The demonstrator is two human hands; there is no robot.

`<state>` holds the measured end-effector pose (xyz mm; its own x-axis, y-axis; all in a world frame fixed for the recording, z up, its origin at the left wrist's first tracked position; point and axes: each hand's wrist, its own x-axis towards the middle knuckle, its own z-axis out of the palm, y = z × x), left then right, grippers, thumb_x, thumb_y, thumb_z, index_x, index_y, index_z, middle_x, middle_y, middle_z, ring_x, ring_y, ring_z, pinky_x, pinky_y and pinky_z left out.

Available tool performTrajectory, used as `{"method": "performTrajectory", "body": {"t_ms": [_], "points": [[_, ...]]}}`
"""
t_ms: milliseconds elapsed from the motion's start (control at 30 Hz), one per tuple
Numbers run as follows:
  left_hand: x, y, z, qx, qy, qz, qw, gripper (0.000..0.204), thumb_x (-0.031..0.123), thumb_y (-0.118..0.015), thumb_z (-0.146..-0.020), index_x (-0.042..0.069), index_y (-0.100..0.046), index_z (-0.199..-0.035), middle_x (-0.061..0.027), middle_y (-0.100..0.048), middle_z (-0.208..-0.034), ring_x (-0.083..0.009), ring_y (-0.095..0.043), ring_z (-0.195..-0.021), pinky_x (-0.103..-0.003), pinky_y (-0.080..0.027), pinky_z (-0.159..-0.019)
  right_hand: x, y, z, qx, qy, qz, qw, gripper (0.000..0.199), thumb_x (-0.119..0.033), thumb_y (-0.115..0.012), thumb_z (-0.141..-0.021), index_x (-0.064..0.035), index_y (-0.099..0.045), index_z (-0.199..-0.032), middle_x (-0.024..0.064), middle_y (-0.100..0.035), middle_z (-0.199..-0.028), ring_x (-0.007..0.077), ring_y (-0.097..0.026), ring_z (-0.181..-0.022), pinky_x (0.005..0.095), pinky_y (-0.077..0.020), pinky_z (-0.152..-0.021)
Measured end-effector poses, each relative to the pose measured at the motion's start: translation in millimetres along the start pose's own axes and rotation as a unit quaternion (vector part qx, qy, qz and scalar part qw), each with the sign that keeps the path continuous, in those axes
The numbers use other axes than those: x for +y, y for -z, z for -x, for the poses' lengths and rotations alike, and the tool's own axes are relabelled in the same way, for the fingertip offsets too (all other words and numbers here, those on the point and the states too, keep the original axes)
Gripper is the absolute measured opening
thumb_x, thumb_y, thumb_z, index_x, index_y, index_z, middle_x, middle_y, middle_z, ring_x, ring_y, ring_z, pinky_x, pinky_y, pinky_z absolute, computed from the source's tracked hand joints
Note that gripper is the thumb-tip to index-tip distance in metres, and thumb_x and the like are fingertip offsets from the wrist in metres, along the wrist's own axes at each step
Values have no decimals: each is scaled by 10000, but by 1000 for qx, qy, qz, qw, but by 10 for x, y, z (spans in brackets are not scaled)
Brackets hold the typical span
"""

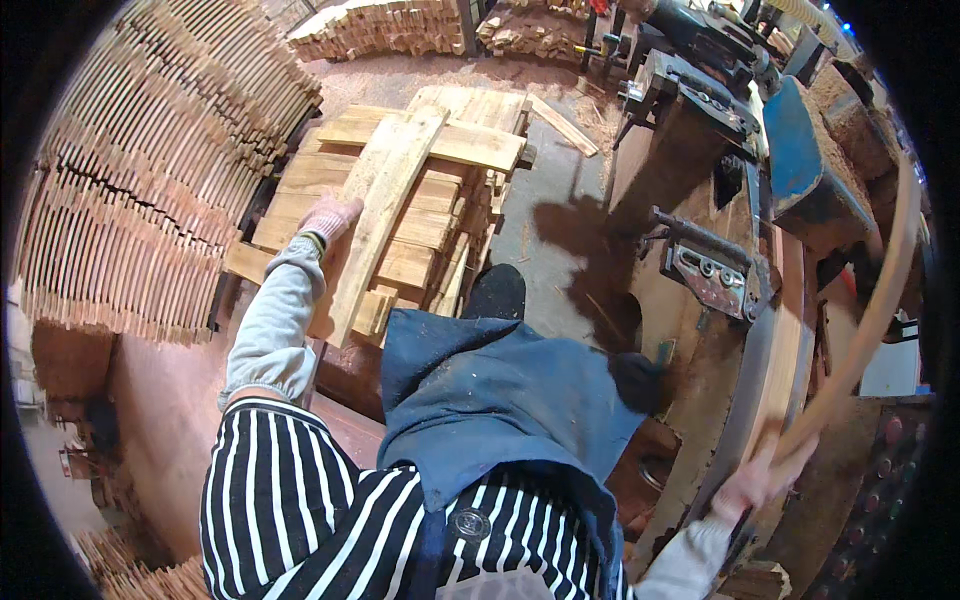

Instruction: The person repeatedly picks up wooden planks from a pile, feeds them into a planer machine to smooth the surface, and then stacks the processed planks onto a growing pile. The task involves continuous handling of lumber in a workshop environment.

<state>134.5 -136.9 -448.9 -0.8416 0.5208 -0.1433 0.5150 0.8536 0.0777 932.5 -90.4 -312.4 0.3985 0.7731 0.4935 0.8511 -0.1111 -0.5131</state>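
My left hand [332, 216], in a pale pinkish work glove, grips the left edge of a long wooden plank [388, 205]. That plank lies slantwise across a stack of boards [412, 262], its near end sticking out toward me. On the far right, my right hand [762, 486], gloved too, is closed round the near end of a long narrow board [858, 350]. The board rises away along the machine and looks bent near the picture's rim. Beside it, another wooden strip [780, 385] lies on the machine's bed. The fingers of both hands are partly hidden.
A woodworking machine [715, 275] with a blue sawdust-covered hood [805, 160] stands to my right. Tall stacks of wooden slats [130, 220] rise on the left, and more wood piles [385, 30] stand at the back. A loose strip [563, 125] lies on the dusty floor.
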Motion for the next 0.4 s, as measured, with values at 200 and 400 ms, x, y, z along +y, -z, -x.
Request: {"method": "performTrajectory", "body": {"t_ms": [200, 400], "points": [[649, 648, 414, -83, -65, 43, 994, 702, 577, -713, -844, 80, -674, -1338, -191, -711, -1276, -341, -689, -1173, -460, -534, -991, 370, -710, -674, 84, 173, 84, 978, 670, -237, -615, -1003, -125, -349, -1608, 209, -539, -1498, 271, -560, -1294, 335, -500, -1015], [841, 865, 879, -13, -114, -57, 992, 696, 591, -664, -890, 262, -544, -1491, -133, -517, -1532, -370, -552, -1357, -517, -470, -1096, 129, 126, 270, -82, 122, 34, 989, 738, -109, -751, -852, 40, -458, -1513, 237, -500, -1524, 365, -491, -1392, 443, -343, -1202]]}}
